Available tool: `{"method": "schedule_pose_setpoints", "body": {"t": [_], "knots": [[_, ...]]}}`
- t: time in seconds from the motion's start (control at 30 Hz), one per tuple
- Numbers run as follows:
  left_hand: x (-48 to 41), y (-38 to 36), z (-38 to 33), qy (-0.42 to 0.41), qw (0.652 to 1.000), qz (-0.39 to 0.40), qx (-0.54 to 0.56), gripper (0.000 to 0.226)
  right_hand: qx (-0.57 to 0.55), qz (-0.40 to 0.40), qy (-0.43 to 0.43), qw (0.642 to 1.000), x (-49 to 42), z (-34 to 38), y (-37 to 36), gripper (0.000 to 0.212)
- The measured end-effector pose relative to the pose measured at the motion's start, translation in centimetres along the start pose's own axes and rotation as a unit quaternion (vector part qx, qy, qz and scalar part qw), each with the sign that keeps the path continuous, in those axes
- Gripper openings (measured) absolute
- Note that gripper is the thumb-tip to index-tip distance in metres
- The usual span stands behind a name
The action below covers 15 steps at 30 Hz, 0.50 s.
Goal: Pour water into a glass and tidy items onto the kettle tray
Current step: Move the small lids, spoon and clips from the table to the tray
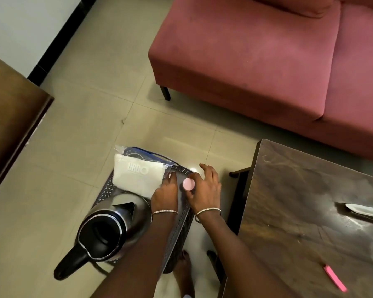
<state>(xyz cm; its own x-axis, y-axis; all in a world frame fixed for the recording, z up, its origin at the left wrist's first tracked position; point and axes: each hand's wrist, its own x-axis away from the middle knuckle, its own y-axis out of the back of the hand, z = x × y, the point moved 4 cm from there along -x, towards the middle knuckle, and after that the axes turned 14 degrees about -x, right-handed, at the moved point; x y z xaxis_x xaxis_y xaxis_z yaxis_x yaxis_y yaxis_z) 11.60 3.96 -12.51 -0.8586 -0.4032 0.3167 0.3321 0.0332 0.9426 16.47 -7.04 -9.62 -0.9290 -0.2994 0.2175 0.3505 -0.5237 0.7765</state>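
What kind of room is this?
Probably a living room in a home: there is a pink sofa, a dark wooden coffee table near it, and a tiled floor.

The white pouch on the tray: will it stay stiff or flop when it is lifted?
Probably floppy: the white pouch looks like soft cloth. Likely light, as it lies flat. The clear plastic bag at its far edge may feel slippery.

Pale beige tiled floor (84, 130), kinda glossy. Big dusty-pink sofa (256, 57) on short black legs up top. Dark wooden table (310, 211) on the right, another brown wooden piece (9, 117) at left, white wall (19, 24) with black skirting (60, 37).
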Motion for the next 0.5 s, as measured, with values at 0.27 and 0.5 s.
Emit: {"method": "schedule_pose_setpoints", "body": {"t": [0.27,0.5], "knots": [[-1.5,-1.6,-0.4,-0.01,0.999,0.003,-0.032,0.047,0.048,0.003,-0.023,0.999,-1.0,-0.5,-2.5,0.021],[-1.2,0.7,-0.9,-0.003,0.998,-0.066,-0.009,0.046,0.055,-0.012,-0.013,0.998,-1.9,0.3,-3.0,0.019]]}}
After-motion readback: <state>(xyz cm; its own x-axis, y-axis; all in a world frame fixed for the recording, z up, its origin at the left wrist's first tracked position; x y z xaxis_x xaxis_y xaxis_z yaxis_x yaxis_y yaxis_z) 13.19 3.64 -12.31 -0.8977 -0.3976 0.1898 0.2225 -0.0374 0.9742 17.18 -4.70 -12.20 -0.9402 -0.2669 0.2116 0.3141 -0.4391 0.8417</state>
